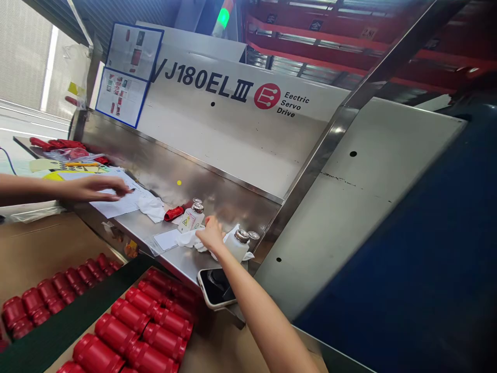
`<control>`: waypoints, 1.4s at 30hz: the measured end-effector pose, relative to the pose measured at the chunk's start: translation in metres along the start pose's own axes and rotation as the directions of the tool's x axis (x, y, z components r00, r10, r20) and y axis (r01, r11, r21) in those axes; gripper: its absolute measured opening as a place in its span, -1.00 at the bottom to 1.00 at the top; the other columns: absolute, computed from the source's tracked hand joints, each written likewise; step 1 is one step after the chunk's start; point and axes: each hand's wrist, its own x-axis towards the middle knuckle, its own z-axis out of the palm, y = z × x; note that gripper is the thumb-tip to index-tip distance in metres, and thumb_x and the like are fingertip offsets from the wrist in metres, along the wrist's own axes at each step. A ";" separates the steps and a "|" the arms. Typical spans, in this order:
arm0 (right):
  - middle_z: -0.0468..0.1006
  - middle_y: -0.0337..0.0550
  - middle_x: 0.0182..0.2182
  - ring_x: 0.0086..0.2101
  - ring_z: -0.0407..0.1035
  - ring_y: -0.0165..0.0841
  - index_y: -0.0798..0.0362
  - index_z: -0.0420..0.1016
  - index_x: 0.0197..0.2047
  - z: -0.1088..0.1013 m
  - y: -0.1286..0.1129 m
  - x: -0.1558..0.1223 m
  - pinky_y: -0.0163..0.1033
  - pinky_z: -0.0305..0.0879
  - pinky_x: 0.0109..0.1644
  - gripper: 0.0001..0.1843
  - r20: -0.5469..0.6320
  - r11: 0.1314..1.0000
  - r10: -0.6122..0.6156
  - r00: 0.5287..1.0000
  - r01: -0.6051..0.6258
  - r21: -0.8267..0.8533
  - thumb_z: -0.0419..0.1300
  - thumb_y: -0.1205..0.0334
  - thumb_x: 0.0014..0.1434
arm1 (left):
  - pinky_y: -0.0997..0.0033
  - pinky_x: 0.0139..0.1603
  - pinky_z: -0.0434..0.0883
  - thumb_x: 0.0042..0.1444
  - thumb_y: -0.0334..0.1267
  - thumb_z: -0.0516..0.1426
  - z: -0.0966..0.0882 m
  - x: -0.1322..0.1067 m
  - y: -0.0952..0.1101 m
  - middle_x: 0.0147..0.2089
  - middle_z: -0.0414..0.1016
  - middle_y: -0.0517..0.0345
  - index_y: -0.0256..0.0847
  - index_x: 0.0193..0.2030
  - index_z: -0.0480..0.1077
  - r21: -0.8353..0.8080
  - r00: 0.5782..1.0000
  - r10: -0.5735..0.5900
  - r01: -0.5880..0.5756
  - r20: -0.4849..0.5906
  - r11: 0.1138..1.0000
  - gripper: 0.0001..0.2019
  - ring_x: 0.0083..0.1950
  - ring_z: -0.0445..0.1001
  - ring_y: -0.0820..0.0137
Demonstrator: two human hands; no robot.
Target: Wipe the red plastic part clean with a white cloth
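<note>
While left grip (pixel 93 189) over papers (pixel 116 204), right grip (pixel 212 234) beside white bottle (pixel 236 247).

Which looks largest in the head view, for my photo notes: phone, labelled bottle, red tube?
1. Smartphone, though it sits nearest the camera.
2. Labelled bottle and red tube: too alike to rank.

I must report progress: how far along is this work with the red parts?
Done-looking: many red cylinders lie in rows on cardboard. In hand: the right hand is over a white cloth by a dispensing bottle; the left hand is on papers. Left: one red piece lies on the steel shelf.
</note>
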 end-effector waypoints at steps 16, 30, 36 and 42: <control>0.38 -0.10 -0.07 -0.18 0.36 -0.28 0.12 0.31 -0.01 -0.033 -0.034 0.069 -0.09 0.35 -0.16 -0.70 0.007 0.967 -0.080 0.997 0.076 0.243 0.09 0.17 0.21 | 0.25 -0.37 0.42 0.10 -0.08 0.05 0.050 0.208 0.174 -0.20 0.47 0.07 -0.30 -0.13 0.36 0.007 0.992 0.120 -0.120 0.050 0.993 -0.67 -0.29 0.45 0.35; 0.36 -0.08 -0.05 -0.14 0.34 -0.27 0.10 0.33 -0.04 -0.018 -0.037 0.036 -0.03 0.30 -0.09 -0.73 0.290 0.776 -0.244 0.925 0.366 -0.513 0.09 0.20 0.21 | 0.72 -0.75 0.15 0.23 -0.21 -0.15 0.050 0.258 0.144 -0.51 0.33 0.30 -0.37 -0.26 0.41 0.031 0.997 0.077 -0.076 -0.028 0.997 -0.63 -0.63 0.31 0.62; 0.38 -0.09 -0.07 -0.16 0.35 -0.28 0.11 0.33 -0.04 -0.016 -0.044 0.033 -0.05 0.32 -0.12 -0.73 0.293 0.746 -0.233 0.927 0.364 -0.558 0.09 0.20 0.21 | 0.74 -0.79 0.07 0.21 -0.32 -0.09 0.058 0.227 0.147 -0.55 0.29 0.32 -0.34 -0.31 0.40 0.086 1.000 0.022 -0.023 0.015 0.996 -0.73 -0.66 0.25 0.66; 0.44 -0.16 -0.21 -0.26 0.37 -0.34 0.14 0.38 -0.16 -0.048 -0.064 0.011 -0.14 0.34 -0.20 -0.79 0.232 0.804 -0.290 0.928 0.368 -0.466 0.09 0.18 0.21 | 0.69 -0.70 0.21 0.23 -0.24 -0.15 0.068 0.160 0.115 -0.47 0.34 0.29 -0.39 -0.25 0.40 0.050 0.996 -0.082 0.080 0.039 0.996 -0.65 -0.59 0.34 0.60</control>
